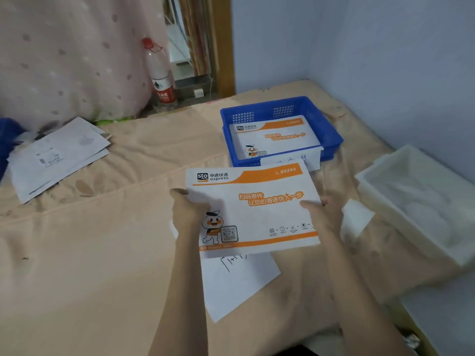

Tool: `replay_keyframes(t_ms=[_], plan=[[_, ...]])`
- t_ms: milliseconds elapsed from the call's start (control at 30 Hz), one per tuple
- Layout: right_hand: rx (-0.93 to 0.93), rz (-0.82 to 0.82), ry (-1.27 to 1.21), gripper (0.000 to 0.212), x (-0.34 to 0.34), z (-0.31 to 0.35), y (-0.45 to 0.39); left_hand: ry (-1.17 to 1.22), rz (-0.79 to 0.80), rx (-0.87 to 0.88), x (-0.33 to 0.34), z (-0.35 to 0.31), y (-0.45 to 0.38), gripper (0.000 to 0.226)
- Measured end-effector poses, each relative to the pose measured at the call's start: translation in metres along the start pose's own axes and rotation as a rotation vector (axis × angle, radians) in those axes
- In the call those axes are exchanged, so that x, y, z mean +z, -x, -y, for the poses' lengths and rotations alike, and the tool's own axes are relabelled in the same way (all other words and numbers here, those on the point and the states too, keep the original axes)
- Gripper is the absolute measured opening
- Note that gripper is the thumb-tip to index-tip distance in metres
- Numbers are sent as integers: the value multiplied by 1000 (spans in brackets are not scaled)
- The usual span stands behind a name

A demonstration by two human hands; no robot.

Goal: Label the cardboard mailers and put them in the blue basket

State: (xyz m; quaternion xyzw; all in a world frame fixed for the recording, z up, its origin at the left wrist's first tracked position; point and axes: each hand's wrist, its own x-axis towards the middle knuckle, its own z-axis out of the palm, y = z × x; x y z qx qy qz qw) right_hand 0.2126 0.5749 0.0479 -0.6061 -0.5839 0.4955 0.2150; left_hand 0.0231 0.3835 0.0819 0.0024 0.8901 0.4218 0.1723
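Covering most of the scene, the bed [102, 253] carries everything under a peach sheet, and the account runs down from there. At the right edge sits a white tray [385, 176], well apart from the work. Far of centre stands the blue basket [331, 134], already holding at least one mailer [277, 142] that lies slanted, its near edge riding over the basket's near rim. A loose stack of mailers [59, 158] waits at the far left. In the middle the person holds one cardboard mailer [257, 211] printed side up, just near of the basket and above the sheet. The left hand [187, 214] pinches its left edge, thumb on top; the right hand [318, 214] pinches the right edge in the same way. Both grips are closed on the card, neither is spread open. Beneath it lies a white sheet of paper [239, 283] with handwriting, and a small white label [357, 217] lies just right of the right hand. A plastic bottle [160, 75] stands far back.

Judging by this, the mailer is about to go into the basket. The risk is that it lands on the slanted one and slides out over the near rim. Whether a label is on it cannot be told, so it could go in unlabelled.
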Motion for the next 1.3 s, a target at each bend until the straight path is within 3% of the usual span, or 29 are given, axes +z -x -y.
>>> replay_keyframes(t_ms=[133, 267, 467, 633, 800, 933, 1033, 1167, 1233, 1300], plan=[[-68, -61, -17, 19, -15, 42, -52, -26, 12, 115, 38, -57, -32, 39], [-87, -49, -43, 18, -27, 93, -124, -54, 49, 252, 84, -123, -65, 47], [-157, 118, -8, 67, -11, 144, -234, -261, 118, 327, 137, -182, -118, 82], [-277, 221, 282, 47, 16, 160, -283, -400, 163, 331, 171, -192, -161, 89], [-332, 217, 427, 48, 47, 145, -315, -550, 129, 369, 200, -186, -182, 78], [-285, 311, 547, 52, 66, 127, -327, -728, 137, 313, 220, -169, -190, 75], [-254, 294, 657, 46, 73, 114, -329, -834, 146, 276, 229, -153, -188, 68], [-228, 362, 961, 41, 70, 107, -327, -897, 197, 285, 231, -161, -180, 45], [-236, 460, 801, 46, 57, 118, -324, -689, 163, 366, 224, -174, -168, 39], [-238, 529, 402, 55, 29, 140, -314, -332, 1, 474, 202, -188, -145, 35]])
